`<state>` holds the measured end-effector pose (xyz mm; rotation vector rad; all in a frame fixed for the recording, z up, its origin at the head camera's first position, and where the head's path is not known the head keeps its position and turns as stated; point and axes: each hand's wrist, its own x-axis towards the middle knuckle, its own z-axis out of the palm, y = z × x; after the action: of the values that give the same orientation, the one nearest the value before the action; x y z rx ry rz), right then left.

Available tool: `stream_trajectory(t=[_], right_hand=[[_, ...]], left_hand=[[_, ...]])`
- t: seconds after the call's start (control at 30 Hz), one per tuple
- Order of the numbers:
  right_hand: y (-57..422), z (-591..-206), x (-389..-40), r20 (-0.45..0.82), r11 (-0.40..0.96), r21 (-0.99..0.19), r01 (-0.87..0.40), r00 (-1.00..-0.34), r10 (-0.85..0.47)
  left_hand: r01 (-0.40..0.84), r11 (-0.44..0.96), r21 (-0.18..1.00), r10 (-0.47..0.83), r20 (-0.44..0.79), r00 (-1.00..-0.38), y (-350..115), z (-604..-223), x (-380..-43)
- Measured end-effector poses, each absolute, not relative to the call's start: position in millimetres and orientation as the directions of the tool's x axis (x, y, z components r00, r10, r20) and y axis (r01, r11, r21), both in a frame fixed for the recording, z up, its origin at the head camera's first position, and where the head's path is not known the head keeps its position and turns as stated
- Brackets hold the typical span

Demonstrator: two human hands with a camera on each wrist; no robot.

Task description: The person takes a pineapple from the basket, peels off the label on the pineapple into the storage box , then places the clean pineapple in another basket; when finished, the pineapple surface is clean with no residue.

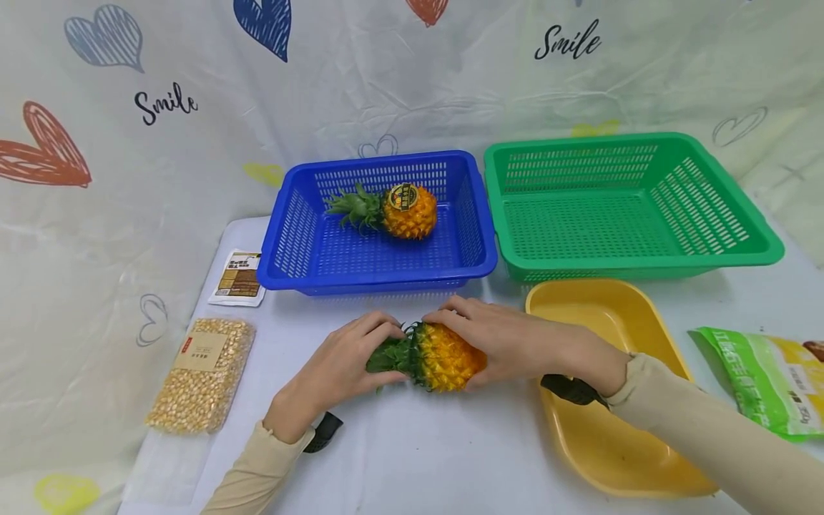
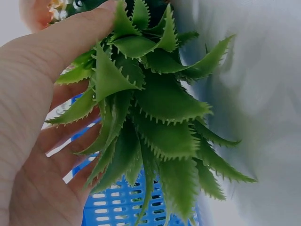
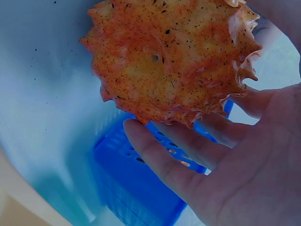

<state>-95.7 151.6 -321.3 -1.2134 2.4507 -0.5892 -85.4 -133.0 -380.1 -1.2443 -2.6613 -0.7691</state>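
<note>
A small orange pineapple (image 1: 445, 357) lies on its side on the white table, its leafy crown toward the left. My left hand (image 1: 347, 363) holds it at the crown, thumb and fingers on either side of the green leaves (image 2: 160, 108), which have toothed edges. On the fruit's right end, my right hand (image 1: 505, 337) grips the body with curled fingers and thumb. The right wrist view shows the base of the pineapple (image 3: 155, 70), orange with dark specks. Behind the hands, a second pineapple (image 1: 415, 223) with a round black-and-gold label lies in the blue basket (image 1: 380, 277).
Right of the blue basket stands a green basket (image 1: 644, 266). A yellow basin (image 1: 611, 465) sits under the right forearm, with a green-and-yellow bag (image 1: 753, 372) beyond it. At the left lie a bag of corn kernels (image 1: 209, 383) and a small brown-and-white packet (image 1: 238, 279).
</note>
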Motion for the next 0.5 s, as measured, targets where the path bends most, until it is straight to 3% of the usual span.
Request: stream_trajectory(t=[0.5], right_hand=[[148.1,-326.7,-91.5,-0.13,0.565,-0.519,-0.642,-0.593,-0.794]], left_hand=[[0.814,0.501,0.294,0.729,0.364,-0.58,-130.0,-374.9,-83.5]])
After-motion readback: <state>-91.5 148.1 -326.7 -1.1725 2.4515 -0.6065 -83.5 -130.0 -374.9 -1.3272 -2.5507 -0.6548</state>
